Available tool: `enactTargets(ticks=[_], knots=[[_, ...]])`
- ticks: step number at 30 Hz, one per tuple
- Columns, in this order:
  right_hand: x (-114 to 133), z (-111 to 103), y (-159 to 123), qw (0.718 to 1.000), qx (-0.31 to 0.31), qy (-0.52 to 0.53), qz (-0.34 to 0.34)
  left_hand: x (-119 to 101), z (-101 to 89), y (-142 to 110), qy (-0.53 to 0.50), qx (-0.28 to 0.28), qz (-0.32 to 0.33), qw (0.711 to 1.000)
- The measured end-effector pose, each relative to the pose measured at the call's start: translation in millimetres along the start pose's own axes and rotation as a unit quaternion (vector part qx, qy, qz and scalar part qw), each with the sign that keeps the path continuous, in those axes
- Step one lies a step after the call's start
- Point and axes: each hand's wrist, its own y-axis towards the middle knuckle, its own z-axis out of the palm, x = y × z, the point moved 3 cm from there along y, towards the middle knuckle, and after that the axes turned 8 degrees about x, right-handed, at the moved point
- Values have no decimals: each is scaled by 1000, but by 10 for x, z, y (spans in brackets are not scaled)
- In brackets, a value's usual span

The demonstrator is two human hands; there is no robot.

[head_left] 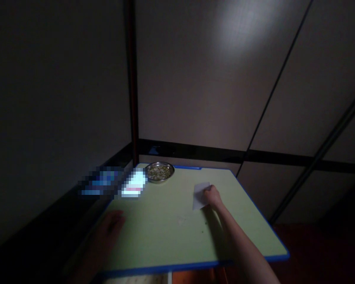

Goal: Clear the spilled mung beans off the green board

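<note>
One pale sheet pinched in right hand; left hand blurred, grip unclear.

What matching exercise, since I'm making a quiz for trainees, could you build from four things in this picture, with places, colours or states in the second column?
Column one
1. Dish
2. Paper
3. Left hand
4. Table

Column two
A. Pinched in the right hand
B. Mostly green, trimmed in blue
C. Metallic, near the far left corner, with small pieces in it
D. Blurred, at the left side, with nothing visibly held

Right pairs: 1-C, 2-A, 3-D, 4-B
</note>
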Motion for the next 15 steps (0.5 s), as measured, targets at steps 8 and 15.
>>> enactTargets(ticks=[8, 15], knots=[[-513, -380, -98, 998, -28, 37, 52, -14, 28, -12, -16, 17, -9, 1000], [-495, -454, -391, 996, -23, 79, 15, -191, -10, -99, 9, 20, -18, 1000]])
